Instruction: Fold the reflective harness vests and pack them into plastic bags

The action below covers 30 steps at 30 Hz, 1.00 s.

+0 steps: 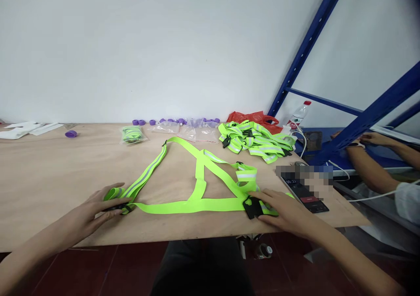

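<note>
A neon green strap harness (197, 205) with grey reflective stripes lies spread on the wooden table. At its left end, my left hand (100, 203) is closed round a looped strap and a black buckle, the fingers on top. My right hand (278, 206) grips the harness at its right end, beside a black buckle (252, 207) that shows left of the fingers. Folded strap stands up just behind that hand. Between my hands the lower band runs nearly straight, with a short vertical strap joining it to the upper one.
Behind lie a pile of green harnesses (259, 141), a red bag (254, 117), a bagged harness (131, 134) and purple rolls (138, 122). A phone (305, 193) lies right. Blue shelf posts (305, 38) and another person's arms (374, 165) are farther right.
</note>
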Available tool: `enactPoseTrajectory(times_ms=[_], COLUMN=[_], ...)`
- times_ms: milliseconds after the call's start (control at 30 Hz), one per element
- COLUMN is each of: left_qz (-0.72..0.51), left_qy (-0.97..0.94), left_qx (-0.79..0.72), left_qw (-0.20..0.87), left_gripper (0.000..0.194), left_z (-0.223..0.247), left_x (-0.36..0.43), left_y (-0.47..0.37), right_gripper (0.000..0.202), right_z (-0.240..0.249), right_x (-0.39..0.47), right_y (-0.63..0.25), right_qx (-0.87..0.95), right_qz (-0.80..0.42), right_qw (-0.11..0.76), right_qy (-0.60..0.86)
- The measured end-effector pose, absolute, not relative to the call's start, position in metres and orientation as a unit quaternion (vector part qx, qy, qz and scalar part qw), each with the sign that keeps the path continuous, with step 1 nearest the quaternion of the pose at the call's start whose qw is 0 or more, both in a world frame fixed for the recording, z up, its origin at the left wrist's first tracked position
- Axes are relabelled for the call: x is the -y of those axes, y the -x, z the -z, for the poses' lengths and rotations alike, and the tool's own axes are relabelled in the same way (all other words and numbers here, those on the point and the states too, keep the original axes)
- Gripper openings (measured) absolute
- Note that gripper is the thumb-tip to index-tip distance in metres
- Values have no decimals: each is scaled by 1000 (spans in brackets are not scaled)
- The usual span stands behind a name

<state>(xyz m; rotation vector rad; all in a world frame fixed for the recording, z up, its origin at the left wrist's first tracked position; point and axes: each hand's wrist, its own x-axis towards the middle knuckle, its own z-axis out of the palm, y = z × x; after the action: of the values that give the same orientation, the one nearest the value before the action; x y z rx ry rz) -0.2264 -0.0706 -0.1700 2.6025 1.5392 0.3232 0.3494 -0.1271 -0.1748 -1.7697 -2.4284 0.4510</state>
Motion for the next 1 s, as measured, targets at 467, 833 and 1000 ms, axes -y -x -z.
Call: enactPoseTrajectory(times_ms=[467,833,1000], left_qz=[-220,-203,-205], left_qy=[-835,-857,-827], left_qx=[-493,-466,-499], left_qw=[-110,85,160], left_gripper=[39,63,50], left_z=[160,209,195], left_x=[74,101,100], left_y=[159,73,88], right_gripper=[44,46,50], right_z=[147,208,228], right_x=[113,118,120], right_y=[-335,-314,-324], right_qx=[791,805,791], right_qz=[-205,-111,-80], right_qw=[126,220,266], right_qy=[563,539,544])
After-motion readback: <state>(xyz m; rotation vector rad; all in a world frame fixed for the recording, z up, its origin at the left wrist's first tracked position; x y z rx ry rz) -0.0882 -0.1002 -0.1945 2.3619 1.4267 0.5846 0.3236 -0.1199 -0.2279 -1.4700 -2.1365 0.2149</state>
